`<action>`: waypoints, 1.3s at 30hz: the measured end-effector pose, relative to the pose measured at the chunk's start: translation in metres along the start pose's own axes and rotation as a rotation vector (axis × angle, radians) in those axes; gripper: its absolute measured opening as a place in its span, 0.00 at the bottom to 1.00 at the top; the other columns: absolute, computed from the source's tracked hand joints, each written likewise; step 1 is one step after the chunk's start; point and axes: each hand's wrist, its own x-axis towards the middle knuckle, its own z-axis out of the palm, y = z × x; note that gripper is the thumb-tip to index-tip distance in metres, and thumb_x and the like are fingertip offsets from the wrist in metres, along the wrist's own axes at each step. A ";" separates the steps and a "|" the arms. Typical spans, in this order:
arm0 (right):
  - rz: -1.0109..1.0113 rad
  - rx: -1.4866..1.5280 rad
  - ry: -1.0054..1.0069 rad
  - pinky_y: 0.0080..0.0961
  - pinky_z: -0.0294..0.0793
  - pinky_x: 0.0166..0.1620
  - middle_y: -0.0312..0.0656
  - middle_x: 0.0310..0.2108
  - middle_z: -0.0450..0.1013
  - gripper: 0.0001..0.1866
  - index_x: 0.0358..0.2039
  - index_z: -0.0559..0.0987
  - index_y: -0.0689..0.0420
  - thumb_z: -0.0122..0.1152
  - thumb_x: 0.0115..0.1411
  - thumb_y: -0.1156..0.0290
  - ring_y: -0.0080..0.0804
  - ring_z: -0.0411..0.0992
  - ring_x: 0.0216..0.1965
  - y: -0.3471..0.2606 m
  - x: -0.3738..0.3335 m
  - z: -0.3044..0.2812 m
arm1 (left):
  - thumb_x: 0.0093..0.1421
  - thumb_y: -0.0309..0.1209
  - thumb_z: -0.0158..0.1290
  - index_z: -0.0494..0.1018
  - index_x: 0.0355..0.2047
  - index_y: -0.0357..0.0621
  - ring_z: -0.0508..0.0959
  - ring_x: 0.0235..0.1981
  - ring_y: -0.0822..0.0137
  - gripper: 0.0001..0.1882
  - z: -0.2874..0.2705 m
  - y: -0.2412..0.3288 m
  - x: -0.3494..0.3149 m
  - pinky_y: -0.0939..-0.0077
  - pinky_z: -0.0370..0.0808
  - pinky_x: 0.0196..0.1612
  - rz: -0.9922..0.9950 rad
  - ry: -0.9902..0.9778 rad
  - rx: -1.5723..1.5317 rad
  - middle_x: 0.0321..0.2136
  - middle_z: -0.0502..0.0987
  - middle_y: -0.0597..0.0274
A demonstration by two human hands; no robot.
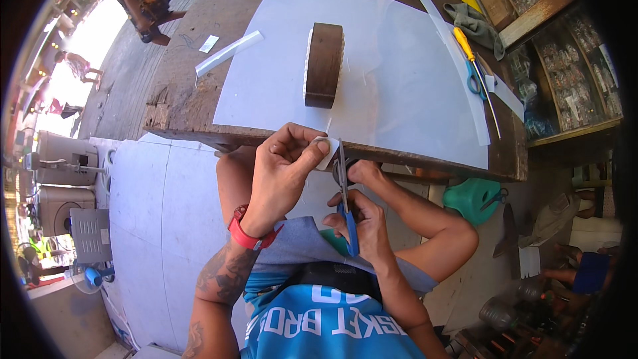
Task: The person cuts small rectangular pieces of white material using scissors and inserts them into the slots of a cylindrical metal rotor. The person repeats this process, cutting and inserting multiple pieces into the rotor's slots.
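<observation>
Between the thumb and fingers of my left hand (287,159) is a small white piece (330,154), pinched just off the table's front edge. My right hand (362,221) grips the blue handles of a pair of scissors (343,183). Their blades point up, away from me, right beside the white piece. Whether the blades touch it I cannot tell. Beyond my hands a brown roll of tape (323,66) stands on edge upon a large white sheet (412,86) that covers much of the wooden table.
On the table's right lie a yellow-handled screwdriver (463,41) and teal-handled scissors (474,80). A cut white strip (229,53) lies at the left, a grey cloth (475,26) at the far right. Shelves (565,60) line the right side; a green stool (468,201) stands below. Other people are further off.
</observation>
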 end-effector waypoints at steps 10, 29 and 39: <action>-0.064 -0.017 -0.075 0.17 0.63 0.28 0.32 0.22 0.75 0.23 0.42 0.81 0.60 0.82 0.56 0.59 0.13 0.66 0.23 0.001 0.000 -0.017 | 0.68 0.29 0.62 0.77 0.41 0.34 0.83 0.36 0.71 0.09 -0.017 0.011 0.008 0.74 0.81 0.45 -0.054 -0.177 0.103 0.34 0.84 0.57; -0.126 0.230 -0.080 0.15 0.75 0.40 0.36 0.34 0.80 0.17 0.51 0.80 0.60 0.73 0.63 0.73 0.17 0.77 0.37 -0.044 0.049 -0.028 | 0.63 0.23 0.66 0.62 0.59 0.37 0.85 0.40 0.68 0.30 -0.034 0.040 0.022 0.73 0.83 0.46 -0.185 -0.561 0.299 0.35 0.84 0.56; -0.219 0.485 0.244 0.15 0.76 0.34 0.38 0.36 0.79 0.16 0.53 0.75 0.62 0.67 0.68 0.75 0.17 0.77 0.33 -0.037 0.066 0.009 | 0.69 0.26 0.62 0.64 0.61 0.33 0.81 0.53 0.64 0.25 0.032 -0.032 -0.032 0.68 0.80 0.60 -0.055 0.193 -0.292 0.51 0.78 0.51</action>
